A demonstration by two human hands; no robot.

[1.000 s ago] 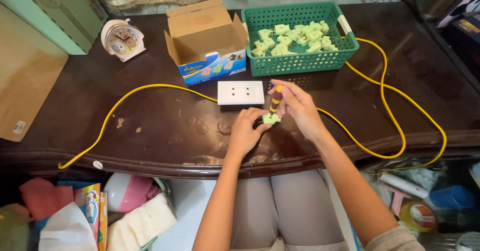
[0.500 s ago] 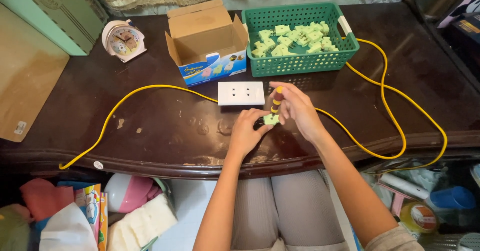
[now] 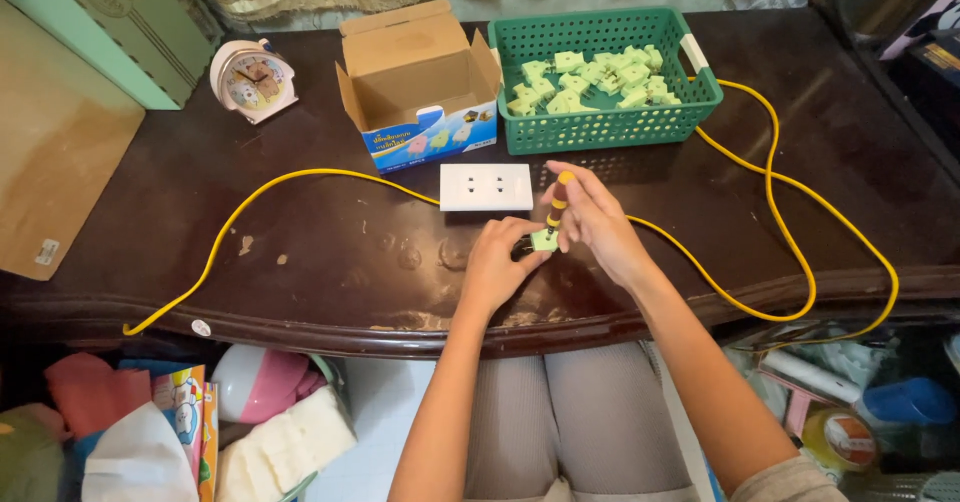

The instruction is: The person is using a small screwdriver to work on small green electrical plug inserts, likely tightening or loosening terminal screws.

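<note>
1. An open cardboard box [image 3: 415, 87] is seen at the back of the dark table, between the pink alarm clock and the green basket. Its flaps are raised and plain brown inside; the front face is printed in blue and white with small pastel pictures.
2. A flat brown cardboard sheet [image 3: 55, 162] is propped at the left edge of the table, and a small white sticker [image 3: 45, 253] is stuck near its lower corner.
3. A small round white label [image 3: 201, 328] is found on the table's front edge, beside the end of the yellow cable.
4. Below the table, at the left, a colourful printed package [image 3: 185, 412] with cartoon figures is stood upright.
</note>
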